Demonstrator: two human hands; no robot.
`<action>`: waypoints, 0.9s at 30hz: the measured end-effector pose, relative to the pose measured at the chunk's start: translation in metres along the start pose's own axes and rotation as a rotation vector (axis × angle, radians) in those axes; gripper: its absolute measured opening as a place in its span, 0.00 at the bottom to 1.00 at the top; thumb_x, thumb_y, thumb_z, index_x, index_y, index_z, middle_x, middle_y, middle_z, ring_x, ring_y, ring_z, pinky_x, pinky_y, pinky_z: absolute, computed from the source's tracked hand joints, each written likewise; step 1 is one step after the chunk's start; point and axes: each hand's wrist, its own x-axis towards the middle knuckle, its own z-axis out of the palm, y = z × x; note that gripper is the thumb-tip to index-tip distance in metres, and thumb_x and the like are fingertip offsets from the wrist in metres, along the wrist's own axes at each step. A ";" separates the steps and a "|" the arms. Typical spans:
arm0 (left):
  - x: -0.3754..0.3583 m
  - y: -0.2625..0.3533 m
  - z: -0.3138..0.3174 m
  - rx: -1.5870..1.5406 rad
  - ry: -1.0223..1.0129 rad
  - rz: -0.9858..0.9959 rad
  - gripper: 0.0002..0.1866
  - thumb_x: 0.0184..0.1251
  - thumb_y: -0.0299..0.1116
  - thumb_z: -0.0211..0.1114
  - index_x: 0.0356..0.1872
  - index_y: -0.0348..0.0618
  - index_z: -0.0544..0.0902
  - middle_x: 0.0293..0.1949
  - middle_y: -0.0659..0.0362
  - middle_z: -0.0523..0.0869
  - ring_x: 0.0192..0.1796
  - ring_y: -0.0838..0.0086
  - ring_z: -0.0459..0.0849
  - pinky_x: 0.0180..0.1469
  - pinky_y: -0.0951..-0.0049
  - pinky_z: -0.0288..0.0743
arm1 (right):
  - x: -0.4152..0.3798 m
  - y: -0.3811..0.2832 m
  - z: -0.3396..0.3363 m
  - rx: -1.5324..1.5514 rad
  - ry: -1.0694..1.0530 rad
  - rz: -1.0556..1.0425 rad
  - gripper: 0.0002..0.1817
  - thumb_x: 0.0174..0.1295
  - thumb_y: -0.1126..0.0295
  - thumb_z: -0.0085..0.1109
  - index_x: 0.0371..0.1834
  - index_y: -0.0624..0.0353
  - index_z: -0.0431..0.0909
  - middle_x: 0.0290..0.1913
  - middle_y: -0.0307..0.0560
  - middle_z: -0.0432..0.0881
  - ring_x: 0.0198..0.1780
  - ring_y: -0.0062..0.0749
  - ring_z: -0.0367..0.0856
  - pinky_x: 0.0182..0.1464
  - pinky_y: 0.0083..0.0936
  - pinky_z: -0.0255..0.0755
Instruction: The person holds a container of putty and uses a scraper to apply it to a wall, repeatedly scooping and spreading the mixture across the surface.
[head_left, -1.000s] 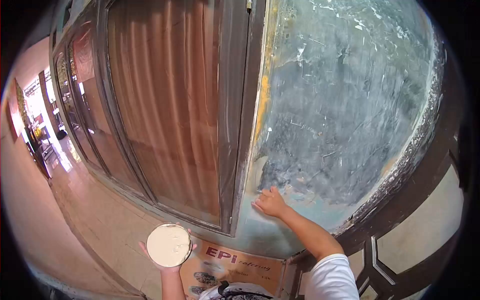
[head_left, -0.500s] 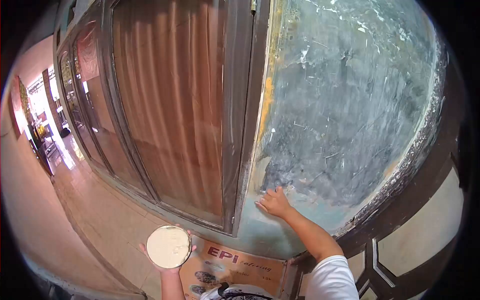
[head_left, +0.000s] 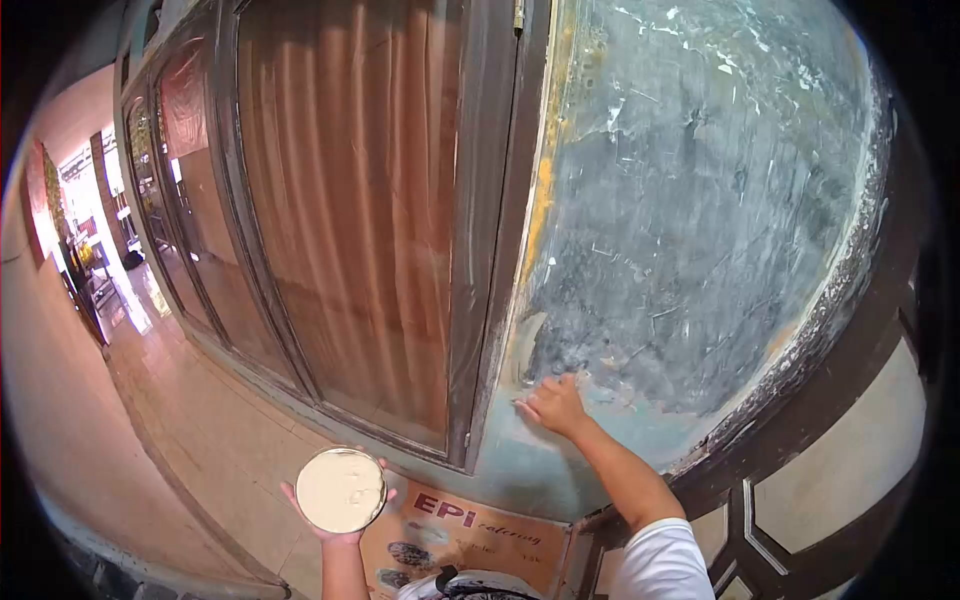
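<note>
From below, my left hand (head_left: 342, 538) holds a round tub of cream-coloured paste (head_left: 338, 490), its fingers wrapped around the sides. The paste is uneven on its right half. My right hand (head_left: 556, 404) is closed, with bent fingers up against the lower part of the wall (head_left: 680, 240). What it grips, if anything, is hidden behind the fingers. Around that hand the wall goes from scraped dark grey above to pale blue-green below. A beige smear (head_left: 526, 345) lies just above and left of the hand, near the door frame.
Left of the wall stands a dark-framed glass panel (head_left: 350, 230) with a brown curtain behind it. An orange banner (head_left: 480, 540) reading "EPI catering" lies low in front of me. Dark panelled wood (head_left: 840, 450) is at right. A tiled walkway (head_left: 220, 400) runs off to the left.
The view has shifted slightly, so the scene sits a little further right. My right hand stays at nearly the same spot on the wall, and the tub is still in my left hand.
</note>
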 end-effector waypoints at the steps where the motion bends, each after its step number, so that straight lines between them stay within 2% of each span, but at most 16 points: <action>1: 0.000 -0.001 0.003 0.000 -0.001 -0.002 0.60 0.61 0.87 0.49 0.80 0.45 0.70 0.80 0.39 0.64 0.77 0.20 0.58 0.62 0.01 0.55 | 0.001 0.005 0.001 -0.002 0.000 -0.002 0.20 0.64 0.51 0.72 0.21 0.46 0.77 0.23 0.37 0.74 0.36 0.38 0.74 0.43 0.46 0.58; 3: 0.002 0.001 0.004 -0.003 -0.022 -0.031 0.60 0.61 0.87 0.49 0.80 0.46 0.69 0.79 0.38 0.65 0.76 0.19 0.60 0.62 0.02 0.56 | 0.014 0.023 -0.003 -0.070 -0.035 0.091 0.20 0.65 0.50 0.72 0.23 0.48 0.79 0.27 0.39 0.78 0.38 0.39 0.74 0.44 0.46 0.59; 5: 0.001 0.000 0.005 0.040 -0.049 -0.013 0.60 0.61 0.87 0.49 0.80 0.46 0.69 0.79 0.38 0.65 0.76 0.19 0.60 0.62 0.02 0.56 | 0.057 0.057 -0.046 -0.584 0.197 0.125 0.19 0.66 0.54 0.73 0.24 0.51 0.79 0.31 0.43 0.79 0.39 0.39 0.73 0.45 0.48 0.60; 7: -0.002 0.002 -0.003 0.041 -0.033 -0.004 0.59 0.61 0.87 0.50 0.80 0.47 0.71 0.80 0.39 0.64 0.77 0.19 0.60 0.62 0.02 0.56 | 0.097 0.068 -0.109 -0.267 0.551 0.645 0.17 0.68 0.58 0.73 0.28 0.56 0.80 0.35 0.44 0.79 0.42 0.41 0.74 0.51 0.50 0.64; 8: -0.003 0.002 -0.006 0.052 -0.049 -0.004 0.59 0.61 0.87 0.50 0.80 0.47 0.71 0.81 0.39 0.64 0.77 0.19 0.60 0.62 0.02 0.56 | 0.102 0.063 -0.125 -0.264 0.542 0.647 0.17 0.68 0.58 0.73 0.28 0.56 0.80 0.35 0.44 0.79 0.42 0.41 0.74 0.51 0.50 0.64; 10: -0.006 -0.004 0.001 0.024 -0.019 0.007 0.58 0.62 0.87 0.49 0.80 0.48 0.70 0.81 0.41 0.64 0.76 0.20 0.60 0.62 0.02 0.57 | 0.111 0.056 -0.146 0.088 0.756 0.852 0.16 0.72 0.62 0.72 0.30 0.58 0.79 0.33 0.39 0.80 0.41 0.33 0.76 0.51 0.41 0.70; 12: 0.000 -0.013 0.000 -0.014 -0.019 -0.022 0.58 0.62 0.87 0.49 0.80 0.48 0.70 0.81 0.42 0.64 0.76 0.19 0.61 0.61 0.02 0.58 | 0.115 0.018 -0.141 0.805 0.799 1.021 0.14 0.74 0.63 0.70 0.34 0.60 0.82 0.36 0.36 0.85 0.40 0.24 0.79 0.47 0.28 0.74; 13: 0.002 -0.018 -0.001 -0.047 -0.011 -0.048 0.58 0.62 0.86 0.49 0.80 0.48 0.70 0.81 0.42 0.64 0.75 0.19 0.62 0.60 0.02 0.59 | 0.110 0.001 -0.128 1.085 0.682 1.092 0.12 0.75 0.63 0.69 0.38 0.61 0.84 0.38 0.38 0.88 0.40 0.18 0.81 0.42 0.23 0.75; 14: 0.007 -0.024 -0.003 0.113 -0.067 -0.071 0.58 0.63 0.86 0.48 0.80 0.47 0.69 0.81 0.41 0.65 0.74 0.18 0.64 0.59 0.02 0.61 | 0.097 -0.015 -0.105 1.153 0.511 0.944 0.11 0.76 0.64 0.68 0.42 0.62 0.86 0.41 0.40 0.90 0.41 0.20 0.83 0.45 0.23 0.78; 15: 0.015 -0.033 -0.008 0.125 -0.098 -0.110 0.58 0.64 0.85 0.47 0.81 0.46 0.68 0.80 0.40 0.66 0.74 0.17 0.65 0.60 0.03 0.62 | 0.099 -0.035 -0.092 1.403 0.253 1.117 0.11 0.78 0.65 0.66 0.48 0.63 0.87 0.42 0.41 0.90 0.42 0.21 0.86 0.46 0.23 0.80; 17: 0.023 -0.054 0.002 -0.016 -0.096 -0.251 0.57 0.65 0.84 0.46 0.80 0.45 0.68 0.79 0.40 0.68 0.74 0.18 0.65 0.62 0.05 0.63 | 0.098 -0.066 -0.074 1.821 -0.196 1.233 0.15 0.78 0.64 0.65 0.55 0.66 0.86 0.45 0.42 0.91 0.44 0.22 0.88 0.47 0.24 0.83; 19: 0.035 -0.071 -0.003 -0.043 -0.095 -0.337 0.56 0.65 0.84 0.46 0.80 0.46 0.69 0.79 0.40 0.69 0.74 0.23 0.68 0.63 0.05 0.61 | 0.083 -0.082 -0.038 1.926 -0.379 1.219 0.18 0.79 0.62 0.64 0.59 0.67 0.85 0.48 0.43 0.91 0.47 0.24 0.89 0.49 0.27 0.85; 21: 0.043 -0.086 0.000 0.005 -0.058 -0.332 0.54 0.67 0.82 0.46 0.78 0.45 0.72 0.78 0.40 0.71 0.74 0.29 0.71 0.63 0.05 0.60 | 0.079 -0.088 -0.032 1.912 -0.481 1.277 0.18 0.80 0.64 0.62 0.61 0.68 0.84 0.51 0.46 0.91 0.49 0.26 0.90 0.52 0.26 0.85; 23: 0.051 -0.097 -0.001 -0.022 -0.081 -0.372 0.49 0.73 0.77 0.45 0.75 0.42 0.76 0.74 0.42 0.77 0.72 0.36 0.76 0.70 0.19 0.66 | 0.070 -0.089 -0.032 1.911 -0.502 1.262 0.18 0.80 0.63 0.62 0.61 0.68 0.84 0.52 0.46 0.91 0.48 0.26 0.90 0.51 0.26 0.85; 24: 0.056 -0.097 -0.013 0.226 -0.033 -0.301 0.48 0.75 0.74 0.46 0.73 0.38 0.77 0.74 0.43 0.78 0.72 0.41 0.78 0.74 0.34 0.70 | 0.067 -0.089 -0.034 1.882 -0.543 1.281 0.19 0.80 0.62 0.63 0.61 0.68 0.85 0.52 0.46 0.91 0.48 0.26 0.90 0.51 0.26 0.85; 27: 0.066 -0.096 -0.042 0.261 0.072 -0.231 0.47 0.74 0.74 0.48 0.74 0.40 0.77 0.73 0.43 0.78 0.71 0.41 0.78 0.73 0.33 0.72 | 0.045 -0.088 -0.035 1.870 -0.507 1.311 0.19 0.79 0.62 0.63 0.61 0.68 0.85 0.52 0.46 0.91 0.48 0.26 0.90 0.50 0.25 0.84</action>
